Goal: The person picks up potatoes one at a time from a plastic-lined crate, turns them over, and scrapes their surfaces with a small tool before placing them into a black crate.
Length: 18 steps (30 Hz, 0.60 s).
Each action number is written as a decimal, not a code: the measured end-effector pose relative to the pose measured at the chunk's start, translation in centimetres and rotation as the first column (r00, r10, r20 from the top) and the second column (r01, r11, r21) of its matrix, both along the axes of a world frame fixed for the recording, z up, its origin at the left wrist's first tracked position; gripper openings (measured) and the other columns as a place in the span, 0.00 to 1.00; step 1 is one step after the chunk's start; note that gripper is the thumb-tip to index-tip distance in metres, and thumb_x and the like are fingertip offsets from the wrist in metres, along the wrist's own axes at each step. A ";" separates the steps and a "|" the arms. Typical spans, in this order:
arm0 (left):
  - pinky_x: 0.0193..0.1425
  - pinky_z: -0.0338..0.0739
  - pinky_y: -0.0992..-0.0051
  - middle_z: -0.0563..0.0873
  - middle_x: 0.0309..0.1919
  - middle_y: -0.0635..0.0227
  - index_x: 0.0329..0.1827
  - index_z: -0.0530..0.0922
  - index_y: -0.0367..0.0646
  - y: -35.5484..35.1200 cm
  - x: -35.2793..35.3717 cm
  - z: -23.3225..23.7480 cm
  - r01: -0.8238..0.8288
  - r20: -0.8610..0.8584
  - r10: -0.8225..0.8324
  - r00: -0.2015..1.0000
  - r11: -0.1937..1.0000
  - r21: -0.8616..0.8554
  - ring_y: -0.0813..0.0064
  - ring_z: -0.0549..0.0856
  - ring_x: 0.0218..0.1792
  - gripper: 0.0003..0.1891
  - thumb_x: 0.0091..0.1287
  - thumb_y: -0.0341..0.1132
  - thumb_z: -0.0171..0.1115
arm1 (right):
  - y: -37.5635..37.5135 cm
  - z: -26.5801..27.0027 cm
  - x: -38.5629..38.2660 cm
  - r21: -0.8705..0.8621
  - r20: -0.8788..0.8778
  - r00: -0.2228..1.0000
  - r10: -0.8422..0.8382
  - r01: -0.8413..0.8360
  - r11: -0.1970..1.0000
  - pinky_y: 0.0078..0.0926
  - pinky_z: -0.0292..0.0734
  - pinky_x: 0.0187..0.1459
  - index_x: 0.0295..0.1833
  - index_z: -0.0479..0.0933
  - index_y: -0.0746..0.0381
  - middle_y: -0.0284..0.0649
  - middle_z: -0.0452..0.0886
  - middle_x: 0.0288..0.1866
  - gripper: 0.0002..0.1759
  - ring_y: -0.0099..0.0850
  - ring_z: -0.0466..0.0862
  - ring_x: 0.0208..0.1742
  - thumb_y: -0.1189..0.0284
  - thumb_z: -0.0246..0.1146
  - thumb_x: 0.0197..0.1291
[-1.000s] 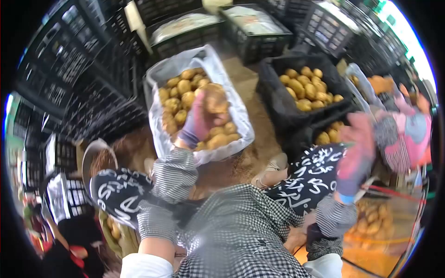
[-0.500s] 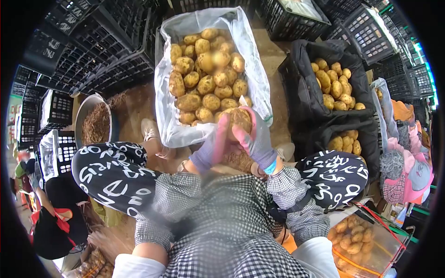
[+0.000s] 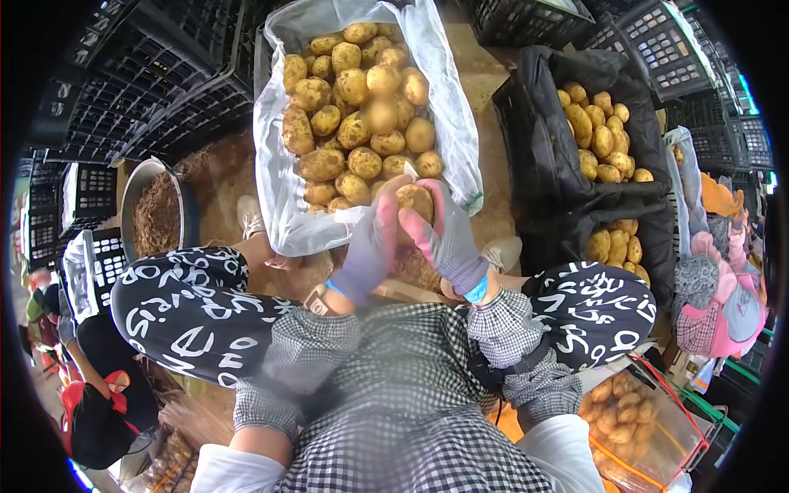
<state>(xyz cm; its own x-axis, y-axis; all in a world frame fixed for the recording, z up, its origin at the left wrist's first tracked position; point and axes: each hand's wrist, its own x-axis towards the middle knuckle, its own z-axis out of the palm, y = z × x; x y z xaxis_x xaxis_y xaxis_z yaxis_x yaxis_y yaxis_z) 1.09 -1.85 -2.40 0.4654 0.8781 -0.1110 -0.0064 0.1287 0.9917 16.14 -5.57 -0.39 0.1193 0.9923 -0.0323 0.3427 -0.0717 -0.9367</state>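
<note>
Both gloved hands meet over the near edge of a crate lined with a white sheet [image 3: 460,140], which holds several potatoes [image 3: 362,161] with patches of dirt on them. Between the fingers is a single potato [image 3: 416,202]. My left hand [image 3: 370,246] wraps it from the left side, and my right hand [image 3: 448,242] holds it from the right. The gloves are grey-purple with pink fingers. A blurred spot in the picture covers part of the potatoes in the crate.
Black-lined crates [image 3: 534,123] with potatoes stand at the right. A round tub [image 3: 191,209] of brown debris is at the left, below stacked black crates [image 3: 173,74]. A bag of potatoes [image 3: 620,419] sits at lower right. People [image 3: 111,386] [image 3: 719,287] are at both sides.
The view has shifted, so the white-lined crate appears slightly higher and further left. My hands still hold a potato, with my left hand now more upright and its fingers around the potato's left side.
</note>
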 end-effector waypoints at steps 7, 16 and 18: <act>0.59 0.76 0.77 0.84 0.52 0.66 0.70 0.72 0.39 -0.4 1.2 0.4 -0.051 0.102 0.064 0.993 0.991 -0.124 0.77 0.82 0.50 0.32 0.82 0.59 0.40 | 0.2 -3.7 0.8 0.128 -0.116 0.980 -0.161 0.175 0.976 0.24 0.75 0.52 0.52 0.79 0.67 0.37 0.84 0.45 0.15 0.24 0.80 0.47 0.66 0.53 0.77; 0.25 0.72 0.79 0.85 0.42 0.67 0.60 0.76 0.46 2.1 0.1 1.3 0.081 0.345 0.187 0.920 0.769 -0.634 0.76 0.81 0.29 0.33 0.75 0.67 0.44 | 0.9 -2.0 2.4 0.156 -0.227 0.966 -0.126 0.163 0.974 0.16 0.74 0.42 0.69 0.73 0.66 0.32 0.82 0.43 0.21 0.16 0.76 0.36 0.70 0.54 0.77; 0.22 0.68 0.80 0.84 0.40 0.69 0.59 0.76 0.47 2.4 -0.3 1.3 0.192 0.485 0.200 0.851 0.742 -0.643 0.77 0.79 0.27 0.32 0.75 0.66 0.44 | 0.3 -1.0 1.7 0.085 -0.320 0.938 -0.133 0.168 0.982 0.17 0.75 0.43 0.73 0.71 0.65 0.33 0.81 0.45 0.24 0.17 0.76 0.38 0.70 0.55 0.76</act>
<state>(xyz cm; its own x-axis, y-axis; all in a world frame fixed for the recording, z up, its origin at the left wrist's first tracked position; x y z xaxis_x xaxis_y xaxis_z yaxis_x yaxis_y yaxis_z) 0.82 0.53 -1.14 0.6187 0.6736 -0.4043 -0.4652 0.7289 0.5023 17.85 -5.24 -1.35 0.2686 0.9631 0.0155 0.0253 0.0090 -0.9996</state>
